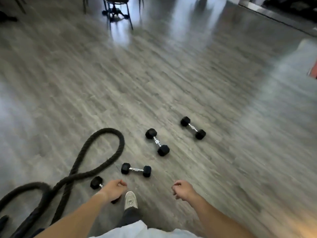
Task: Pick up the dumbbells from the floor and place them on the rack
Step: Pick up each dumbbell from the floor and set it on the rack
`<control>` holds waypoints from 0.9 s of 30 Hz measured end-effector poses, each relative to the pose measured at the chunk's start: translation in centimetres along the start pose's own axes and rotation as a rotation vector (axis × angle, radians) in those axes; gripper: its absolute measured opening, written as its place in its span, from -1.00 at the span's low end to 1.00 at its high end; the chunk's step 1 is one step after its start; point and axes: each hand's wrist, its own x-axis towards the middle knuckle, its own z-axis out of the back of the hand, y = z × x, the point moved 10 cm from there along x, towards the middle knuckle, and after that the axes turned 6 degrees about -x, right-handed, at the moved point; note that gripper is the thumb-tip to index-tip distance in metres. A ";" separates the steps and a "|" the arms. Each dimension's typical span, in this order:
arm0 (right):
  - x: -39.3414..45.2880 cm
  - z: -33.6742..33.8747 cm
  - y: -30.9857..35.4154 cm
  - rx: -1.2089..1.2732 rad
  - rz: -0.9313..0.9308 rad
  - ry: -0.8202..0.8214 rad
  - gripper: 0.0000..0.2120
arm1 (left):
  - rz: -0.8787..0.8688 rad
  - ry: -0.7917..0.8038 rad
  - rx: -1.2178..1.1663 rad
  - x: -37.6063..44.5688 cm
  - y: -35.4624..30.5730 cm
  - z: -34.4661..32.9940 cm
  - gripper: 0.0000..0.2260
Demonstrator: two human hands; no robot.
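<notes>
Dumbbells, four, black hex heads, chrome grips, on grey plank floor (171, 79): far right (193, 127), middle (157, 142), near (136, 169), nearest (96, 182) partly behind left hand (114, 188). Right hand (182, 188) likewise loosely curled, holding nothing. Thick black rope (96, 162) left. No readable markings.

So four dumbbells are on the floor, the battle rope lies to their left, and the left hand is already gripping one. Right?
Not quite. The head view shows the left hand loosely curled and holding nothing, hovering over the nearest dumbbell. The rest stands: four dumbbells on the floor, with the battle rope to their left.
</notes>
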 end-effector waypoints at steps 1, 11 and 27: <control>0.7 1.0 -0.3 0.019 -0.022 -0.009 -0.78 | -0.006 0.032 0.026 1.4 -1.7 -0.4 -0.89; 9.7 10.9 1.4 0.147 -0.102 -0.035 -0.79 | -0.053 0.188 0.156 14.1 -17.4 -3.8 -0.90; 34.5 24.9 10.8 0.003 -0.035 0.105 -0.83 | 0.181 0.111 -0.139 33.1 -29.2 -11.2 -0.93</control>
